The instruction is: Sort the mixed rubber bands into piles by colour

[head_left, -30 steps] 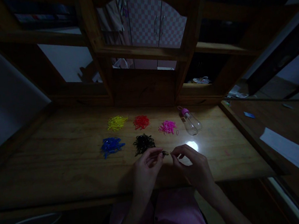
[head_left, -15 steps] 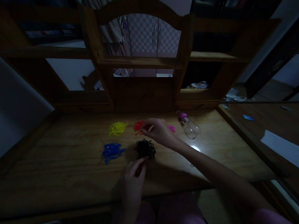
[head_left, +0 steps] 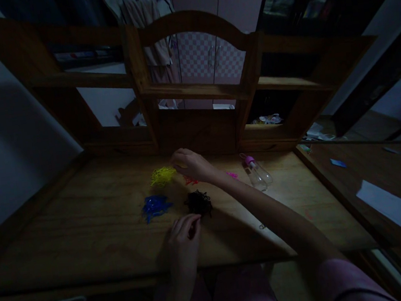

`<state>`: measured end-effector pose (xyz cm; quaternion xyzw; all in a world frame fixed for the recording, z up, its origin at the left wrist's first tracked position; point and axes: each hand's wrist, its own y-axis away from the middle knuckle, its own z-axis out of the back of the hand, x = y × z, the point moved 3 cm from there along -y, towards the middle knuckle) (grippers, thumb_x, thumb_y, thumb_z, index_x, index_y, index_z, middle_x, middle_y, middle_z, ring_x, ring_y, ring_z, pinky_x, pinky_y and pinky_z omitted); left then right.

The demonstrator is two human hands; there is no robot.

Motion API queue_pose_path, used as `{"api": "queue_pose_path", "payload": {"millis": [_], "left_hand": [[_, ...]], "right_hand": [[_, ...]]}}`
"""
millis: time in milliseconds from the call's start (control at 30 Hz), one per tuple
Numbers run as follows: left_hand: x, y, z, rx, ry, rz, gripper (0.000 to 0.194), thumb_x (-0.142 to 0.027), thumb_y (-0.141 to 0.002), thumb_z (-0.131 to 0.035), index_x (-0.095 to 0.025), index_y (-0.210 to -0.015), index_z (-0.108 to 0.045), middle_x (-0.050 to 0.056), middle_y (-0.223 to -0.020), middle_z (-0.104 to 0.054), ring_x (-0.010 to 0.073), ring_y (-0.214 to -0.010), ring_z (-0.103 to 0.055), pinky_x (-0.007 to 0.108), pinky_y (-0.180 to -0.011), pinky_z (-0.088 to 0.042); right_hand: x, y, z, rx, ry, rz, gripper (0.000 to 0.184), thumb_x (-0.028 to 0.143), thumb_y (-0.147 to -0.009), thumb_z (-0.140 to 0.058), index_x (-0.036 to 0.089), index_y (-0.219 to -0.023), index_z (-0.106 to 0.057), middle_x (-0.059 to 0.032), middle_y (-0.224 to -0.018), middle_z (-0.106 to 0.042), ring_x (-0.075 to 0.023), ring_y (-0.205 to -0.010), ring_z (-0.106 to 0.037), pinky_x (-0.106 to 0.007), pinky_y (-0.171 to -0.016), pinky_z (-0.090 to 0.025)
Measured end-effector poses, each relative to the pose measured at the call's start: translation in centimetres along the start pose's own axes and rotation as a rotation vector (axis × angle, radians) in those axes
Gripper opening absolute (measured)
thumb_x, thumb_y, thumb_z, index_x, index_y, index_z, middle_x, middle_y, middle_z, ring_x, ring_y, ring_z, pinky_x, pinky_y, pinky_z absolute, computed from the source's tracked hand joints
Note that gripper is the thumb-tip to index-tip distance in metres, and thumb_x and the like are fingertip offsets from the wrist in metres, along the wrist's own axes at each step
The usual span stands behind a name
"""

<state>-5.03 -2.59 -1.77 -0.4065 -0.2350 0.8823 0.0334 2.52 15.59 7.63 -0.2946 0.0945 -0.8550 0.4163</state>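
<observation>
My left hand (head_left: 185, 241) rests at the near edge of a pile of thin black bands (head_left: 198, 203), thumb and forefinger pinched together; what lies between them is too small to make out. Above the red bands (head_left: 191, 180) hangs my right hand (head_left: 192, 165), its fingers closed and their tips beside the pile of yellow bands (head_left: 162, 176). Anything it holds is hidden in the dim light. My right hand covers part of the red pile. To the left of the black pile lies a heap of blue bands (head_left: 155, 207). A few pink bands (head_left: 231, 174) show beyond my right forearm.
A clear bottle with a pink cap (head_left: 259, 170) lies at the back right of the wooden desk (head_left: 97, 230). A small ring (head_left: 262, 227) sits near my right forearm. Wooden shelving (head_left: 194, 93) rises behind, and white paper (head_left: 398, 207) lies on the surface at right.
My right hand has moved left and away from me, from beside the red bands toward the yellow ones. My left hand stays by the black pile. The camera view has shifted slightly.
</observation>
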Motion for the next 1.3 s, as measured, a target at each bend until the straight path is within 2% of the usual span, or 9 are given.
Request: {"api": "queue_pose_path", "payload": {"millis": [100, 200, 333, 400, 567, 733, 800, 967, 1300], "left_hand": [[0.0, -0.1, 0.0, 0.004, -0.021, 0.050, 0.019, -0.016, -0.086, -0.056, -0.023, -0.095, -0.071, 0.005, -0.100, -0.069, 0.0199, -0.082, -0.066, 0.030, -0.074, -0.052], [0.0, -0.2, 0.2, -0.005, -0.020, 0.061, 0.021, -0.016, -0.084, -0.058, -0.024, -0.100, -0.070, 0.005, -0.106, -0.066, 0.0200, -0.085, -0.065, 0.029, -0.075, -0.052], [0.0, -0.2, 0.6, -0.034, 0.037, 0.039, 0.018, -0.019, -0.088, -0.056, -0.023, -0.100, -0.069, 0.006, -0.104, -0.064, 0.0196, -0.088, -0.065, 0.030, -0.080, -0.052], [-0.2, -0.1, 0.7, 0.015, 0.050, 0.020, 0.020, -0.017, -0.090, -0.051, -0.023, -0.097, -0.068, 0.005, -0.101, -0.065, 0.0201, -0.094, -0.064, 0.032, -0.084, -0.051], [-0.9, 0.2, 0.2, 0.275, 0.102, -0.043, 0.033, -0.007, -0.087, -0.040, -0.024, -0.092, -0.067, 0.002, -0.098, -0.069, 0.0196, -0.096, -0.064, 0.032, -0.085, -0.052], [-0.8, 0.3, -0.3, 0.259, 0.072, -0.033, 0.038, -0.008, -0.088, -0.037, -0.025, -0.104, -0.067, 0.003, -0.122, -0.065, 0.0205, -0.111, -0.061, 0.037, -0.099, -0.048], [-0.5, 0.4, -0.2, 0.225, 0.054, -0.011, 0.038, -0.010, -0.090, -0.036, -0.026, -0.107, -0.066, 0.003, -0.129, -0.061, 0.0213, -0.117, -0.059, 0.038, -0.103, -0.045], [-0.4, 0.6, 0.2, 0.188, 0.076, 0.016, 0.033, -0.015, -0.093, -0.036, -0.025, -0.101, -0.067, 0.003, -0.121, -0.064, 0.0216, -0.113, -0.060, 0.037, -0.099, -0.047], [-0.7, 0.3, 0.3, 0.192, 0.088, 0.014, 0.028, -0.014, -0.093, -0.039, -0.024, -0.097, -0.065, 0.002, -0.116, -0.064, 0.0198, -0.110, -0.059, 0.034, -0.097, -0.044]], "right_hand": [[1.5, 3.3, 4.6, -0.128, -0.008, 0.046, 0.020, 0.015, -0.093, -0.051, 0.019, -0.109, -0.063, -0.0081, -0.117, -0.060, -0.0177, -0.108, -0.057, -0.030, -0.092, -0.045], [3.0, 7.6, 8.2, -0.186, -0.020, 0.005, 0.021, 0.018, -0.094, -0.049, 0.020, -0.108, -0.065, -0.0073, -0.113, -0.063, -0.0168, -0.103, -0.061, -0.029, -0.089, -0.048], [3.3, 14.2, 10.9, -0.267, 0.009, -0.141, 0.017, 0.019, -0.093, -0.053, 0.023, -0.101, -0.068, -0.0048, -0.103, -0.067, -0.0179, -0.097, -0.064, -0.034, -0.089, -0.050], [2.7, 17.5, 11.3, -0.284, 0.008, -0.240, 0.016, 0.019, -0.093, -0.054, 0.022, -0.100, -0.068, -0.0055, -0.099, -0.068, -0.0191, -0.093, -0.065, -0.035, -0.086, -0.051], [1.3, 24.9, 10.9, -0.266, 0.012, -0.475, 0.015, 0.023, -0.092, -0.055, 0.022, -0.096, -0.069, -0.0061, -0.093, -0.069, -0.0192, -0.081, -0.066, -0.031, -0.069, -0.053], [1.7, 29.0, 8.7, -0.190, 0.006, -0.622, 0.014, 0.024, -0.090, -0.057, 0.023, -0.097, -0.069, -0.0061, -0.089, -0.069, -0.0185, -0.073, -0.066, -0.030, -0.062, -0.054], [2.2, 29.6, 7.8, -0.183, 0.023, -0.646, 0.013, 0.024, -0.091, -0.057, 0.022, -0.096, -0.069, -0.0065, -0.089, -0.067, -0.0185, -0.072, -0.066, -0.030, -0.062, -0.054], [2.0, 30.0, 6.0, -0.151, 0.054, -0.676, 0.014, 0.023, -0.084, -0.065, 0.023, -0.098, -0.068, -0.0059, -0.095, -0.065, -0.0202, -0.084, -0.066, -0.031, -0.071, -0.055], [0.4, 30.3, 4.6, -0.119, 0.125, -0.675, 0.007, 0.020, -0.086, -0.061, 0.022, -0.079, -0.060, -0.0023, -0.079, -0.061, -0.0185, -0.070, -0.062, -0.031, -0.060, -0.049]]}}
